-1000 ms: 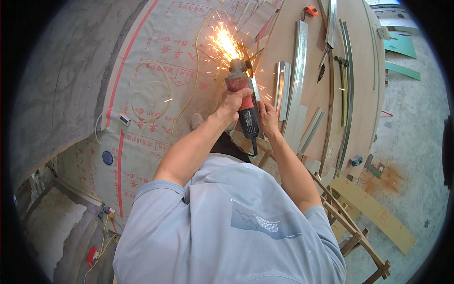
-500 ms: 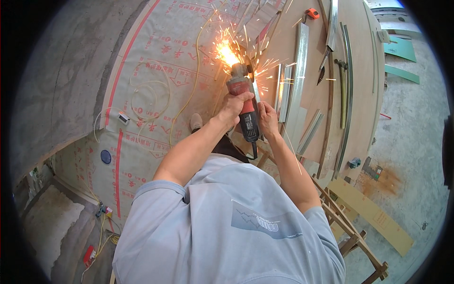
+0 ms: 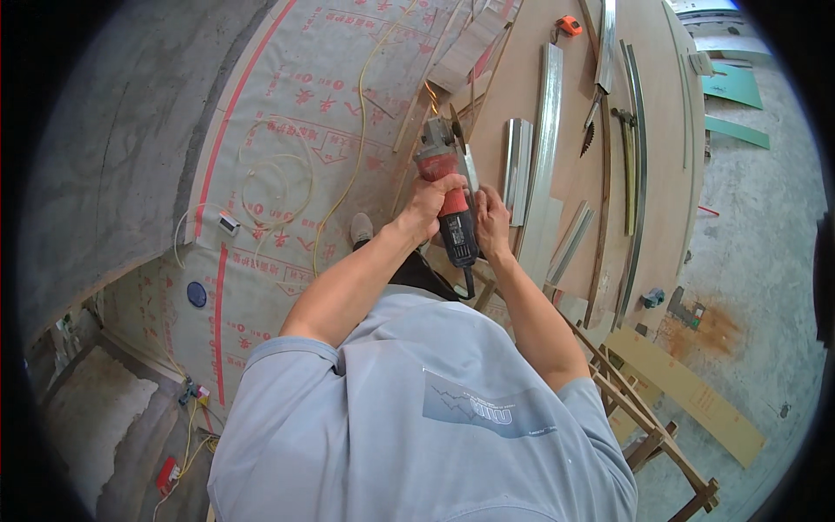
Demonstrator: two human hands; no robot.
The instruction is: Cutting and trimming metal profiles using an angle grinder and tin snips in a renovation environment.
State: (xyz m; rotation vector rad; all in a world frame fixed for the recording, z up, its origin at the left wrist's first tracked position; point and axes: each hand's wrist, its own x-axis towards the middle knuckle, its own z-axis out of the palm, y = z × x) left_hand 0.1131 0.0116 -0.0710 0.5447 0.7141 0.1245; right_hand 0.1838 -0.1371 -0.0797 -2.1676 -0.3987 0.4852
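An angle grinder (image 3: pixel 439 164), red and black with a grey head, points away from me at the middle of the view. My left hand (image 3: pixel 426 204) is closed around its body. The thin cutting disc (image 3: pixel 457 122) stands on edge at the right of the head. Just right of the grinder, my right hand (image 3: pixel 493 217) is closed on a narrow metal strip (image 3: pixel 470 167), whose far end lies by the disc. The fingers hide the near part of this strip. A power cord (image 3: pixel 470 284) hangs from the grinder's rear.
Several metal profiles (image 3: pixel 544 130), a hammer (image 3: pixel 628 157) and an orange tape measure (image 3: pixel 570 26) lie on the wooden board (image 3: pixel 578 252) to the right. A yellow cord (image 3: pixel 358 130) crosses the printed floor sheet at left. Wooden trestle legs (image 3: pixel 644 418) stand at lower right.
The large burst of sparks at the grinder's head has died down to a small orange streak. Both hands keep nearly the same place and hold.
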